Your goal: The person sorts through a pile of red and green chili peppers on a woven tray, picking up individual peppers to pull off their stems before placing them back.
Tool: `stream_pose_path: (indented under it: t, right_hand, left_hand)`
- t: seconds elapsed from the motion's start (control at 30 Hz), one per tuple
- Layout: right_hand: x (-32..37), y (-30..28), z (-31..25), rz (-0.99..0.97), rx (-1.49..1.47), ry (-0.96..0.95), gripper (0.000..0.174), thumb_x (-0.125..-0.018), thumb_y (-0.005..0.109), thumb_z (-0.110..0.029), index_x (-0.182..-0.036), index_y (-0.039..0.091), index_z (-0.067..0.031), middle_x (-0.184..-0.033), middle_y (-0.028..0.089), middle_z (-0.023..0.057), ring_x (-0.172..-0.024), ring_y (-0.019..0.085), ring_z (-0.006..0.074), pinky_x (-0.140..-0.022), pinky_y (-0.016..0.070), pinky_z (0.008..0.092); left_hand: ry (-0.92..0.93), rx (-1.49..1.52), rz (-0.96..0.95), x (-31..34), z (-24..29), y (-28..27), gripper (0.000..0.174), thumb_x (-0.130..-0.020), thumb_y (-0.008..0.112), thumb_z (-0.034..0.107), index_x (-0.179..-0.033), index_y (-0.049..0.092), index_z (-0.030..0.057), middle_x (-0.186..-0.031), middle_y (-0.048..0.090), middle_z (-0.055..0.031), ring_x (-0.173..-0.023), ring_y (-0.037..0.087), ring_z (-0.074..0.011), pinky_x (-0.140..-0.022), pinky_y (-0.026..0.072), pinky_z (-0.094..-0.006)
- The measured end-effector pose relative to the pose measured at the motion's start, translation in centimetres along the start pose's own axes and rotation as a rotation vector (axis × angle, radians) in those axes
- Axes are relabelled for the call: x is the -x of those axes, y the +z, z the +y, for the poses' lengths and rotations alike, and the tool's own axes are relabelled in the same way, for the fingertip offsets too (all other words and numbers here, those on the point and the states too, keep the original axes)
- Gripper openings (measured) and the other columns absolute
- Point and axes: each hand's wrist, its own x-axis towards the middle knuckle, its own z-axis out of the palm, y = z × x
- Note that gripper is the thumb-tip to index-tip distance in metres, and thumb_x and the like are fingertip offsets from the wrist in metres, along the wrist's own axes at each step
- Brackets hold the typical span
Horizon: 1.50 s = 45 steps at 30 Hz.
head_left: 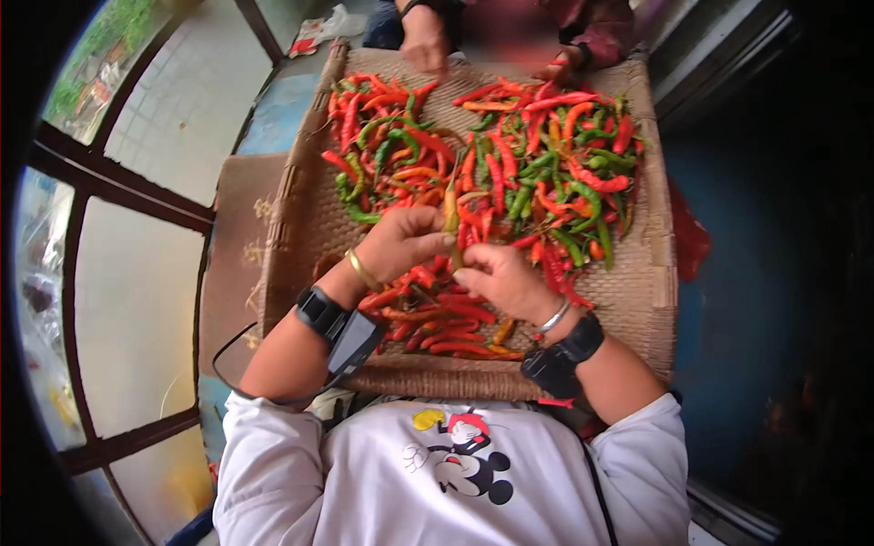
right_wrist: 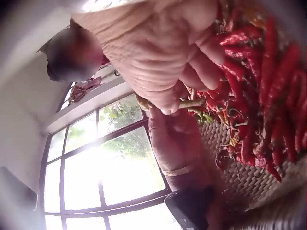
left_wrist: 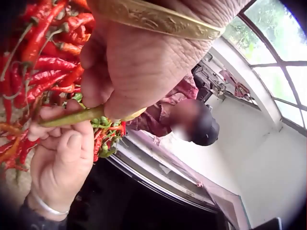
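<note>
Between my two hands, over the near half of a woven tray (head_left: 300, 218), is a yellowish-green chili pepper (left_wrist: 72, 118). My left hand (head_left: 405, 244), with a gold bangle above it, pinches the chili between thumb and fingers. From the other side, my right hand (head_left: 505, 280), wearing a silver bangle, pinches its lower end. In the right wrist view the chili (right_wrist: 191, 103) shows only in part behind the fingers. Below the hands, red chilies (head_left: 455, 332) lie side by side near the tray's front edge.
Mixed red and green chilies (head_left: 546, 173) cover the far right of the tray, with another pile (head_left: 387, 136) at far left. Across the tray, another person's hand (head_left: 425, 45) hangs over the edge. Windows (head_left: 137, 291) stand at left; a red bag (head_left: 689, 241) is at right.
</note>
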Motion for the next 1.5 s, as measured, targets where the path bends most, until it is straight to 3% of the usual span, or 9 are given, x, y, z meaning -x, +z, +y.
stream_pose_path:
  t: [0.1, 0.27, 0.47, 0.63, 0.83, 0.97, 1.23, 1.4, 1.5]
  right_hand:
    - [0.0, -0.4, -0.8, 0.000, -0.016, 0.095, 0.017, -0.080, 0.058, -0.014, -0.072, 0.052, -0.0004, -0.058, 0.053, 0.0018, -0.052, 0.051, 0.0073, -0.048, 0.0417, 0.0245]
    - [-0.4, -4.0, -3.7, 0.275, -0.117, 0.017, 0.015, -0.084, 0.054, -0.015, -0.075, 0.055, -0.0026, -0.064, 0.055, -0.0005, -0.053, 0.050, 0.0052, -0.047, 0.0402, 0.0207]
    - [-0.5, -6.8, -3.2, 0.675, -0.395, -0.117, 0.050, -0.087, 0.051, -0.025, -0.123, 0.037, 0.0062, -0.090, 0.057, 0.0096, -0.063, 0.057, 0.0098, -0.053, 0.0455, 0.0195]
    - [0.0, -4.3, -2.3, 0.337, -0.236, 0.006, 0.030, -0.088, 0.050, -0.017, -0.109, 0.051, 0.0029, -0.079, 0.058, 0.0054, -0.061, 0.055, 0.0080, -0.054, 0.0452, 0.0200]
    - [0.3, -2.4, -1.6, 0.195, -0.095, 0.003, 0.020, -0.085, 0.050, -0.010, -0.099, 0.056, 0.0027, -0.075, 0.058, 0.0030, -0.062, 0.054, 0.0076, -0.057, 0.0462, 0.0212]
    - [0.3, -1.9, -0.8, 0.139, -0.059, 0.018, 0.018, -0.085, 0.050, -0.009, -0.098, 0.056, 0.0019, -0.075, 0.058, 0.0024, -0.061, 0.054, 0.0074, -0.057, 0.0461, 0.0213]
    - [0.2, -1.4, -0.8, 0.113, -0.019, 0.035, 0.016, -0.085, 0.049, -0.007, -0.098, 0.057, 0.0005, -0.072, 0.056, 0.0011, -0.060, 0.053, 0.0061, -0.056, 0.0443, 0.0197]
    - [0.1, -1.5, -0.5, 0.114, -0.030, 0.039, 0.017, -0.084, 0.051, -0.008, -0.096, 0.057, 0.0017, -0.073, 0.057, 0.0019, -0.060, 0.053, 0.0069, -0.055, 0.0456, 0.0214]
    - [0.1, -1.5, -0.6, 0.113, -0.029, 0.039, 0.017, -0.084, 0.051, -0.008, -0.096, 0.057, 0.0018, -0.073, 0.057, 0.0020, -0.060, 0.054, 0.0071, -0.055, 0.0457, 0.0214]
  left_hand:
    - [0.025, -0.019, -0.044, -0.5, 0.0, -0.1, 0.010, -0.084, 0.056, 0.012, -0.087, 0.058, 0.0026, -0.071, 0.056, 0.0025, -0.063, 0.049, -0.0042, -0.056, 0.0404, -0.0186]
    - [0.079, 0.116, 0.307, -0.9, -0.3, -0.8, 0.013, -0.085, 0.054, 0.010, -0.095, 0.057, 0.0027, -0.073, 0.057, 0.0009, -0.062, 0.052, -0.0054, -0.054, 0.0421, -0.0188]
    - [0.235, 0.072, 0.717, -1.9, -1.6, -4.4, 0.012, -0.084, 0.055, 0.008, -0.094, 0.059, 0.0026, -0.072, 0.059, 0.0011, -0.056, 0.049, -0.0034, -0.049, 0.0383, -0.0163]
    - [0.310, -0.232, 1.072, -2.4, -3.5, -9.4, 0.017, -0.078, 0.059, 0.007, -0.094, 0.060, 0.0014, -0.078, 0.061, -0.0022, -0.066, 0.054, -0.0078, -0.060, 0.0446, -0.0210]
    - [-0.055, -1.202, 0.900, -1.3, -4.6, -9.8, 0.032, -0.069, 0.062, 0.021, -0.098, 0.056, 0.0100, -0.098, 0.056, -0.0139, -0.088, 0.056, -0.0317, -0.074, 0.0464, -0.0405]
    - [-0.191, -1.207, 0.798, -1.1, -3.6, -8.7, 0.034, -0.069, 0.064, 0.023, -0.100, 0.055, 0.0136, -0.104, 0.052, -0.0123, -0.090, 0.056, -0.0310, -0.074, 0.0468, -0.0400]
    - [-0.095, -1.069, 0.823, -1.9, -4.9, -10.4, 0.038, -0.065, 0.067, 0.020, -0.098, 0.058, 0.0033, -0.074, 0.062, -0.0116, -0.072, 0.060, -0.0255, -0.068, 0.0476, -0.0335]
    - [-0.092, -0.474, 0.714, -2.2, -6.0, -11.8, 0.028, -0.063, 0.065, 0.018, -0.086, 0.065, 0.0031, -0.078, 0.063, -0.0153, -0.072, 0.061, -0.0249, -0.069, 0.0480, -0.0330]
    - [-0.149, -0.512, 0.640, -1.9, -5.2, -11.2, 0.021, -0.062, 0.066, 0.018, -0.077, 0.066, 0.0038, -0.072, 0.063, -0.0127, -0.067, 0.061, -0.0222, -0.064, 0.0482, -0.0315]
